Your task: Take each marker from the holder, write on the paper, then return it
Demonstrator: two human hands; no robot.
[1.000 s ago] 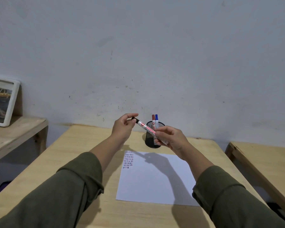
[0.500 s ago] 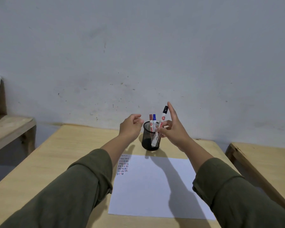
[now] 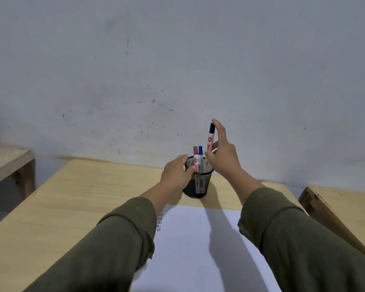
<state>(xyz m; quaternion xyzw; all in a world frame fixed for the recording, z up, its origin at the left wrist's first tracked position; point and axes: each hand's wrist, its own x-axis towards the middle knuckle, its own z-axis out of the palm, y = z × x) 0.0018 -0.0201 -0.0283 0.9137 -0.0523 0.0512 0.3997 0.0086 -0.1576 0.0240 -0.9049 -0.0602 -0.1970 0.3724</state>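
A black mesh holder (image 3: pixel 198 187) stands at the far middle of the wooden table (image 3: pixel 76 199). In it stand a red-capped marker (image 3: pixel 196 158) and a blue-capped marker (image 3: pixel 200 157). My right hand (image 3: pixel 223 154) holds a black-capped marker (image 3: pixel 210 138) upright, its lower end at the holder's rim on the right. My left hand (image 3: pixel 177 171) grips the holder's left side. White paper (image 3: pixel 198 249) lies in front of the holder, with short red, blue and black strokes (image 3: pixel 160 221) near its top left corner, partly hidden by my left sleeve.
A grey wall rises right behind the table. A wooden bench or shelf (image 3: pixel 6 163) stands to the left. Another wooden surface (image 3: pixel 341 207) sits close on the right, with a narrow gap between it and the table.
My right hand turned the black-capped marker upright and brought it over the holder's rim. My left hand let go of the marker's cap end and closed on the holder's side.
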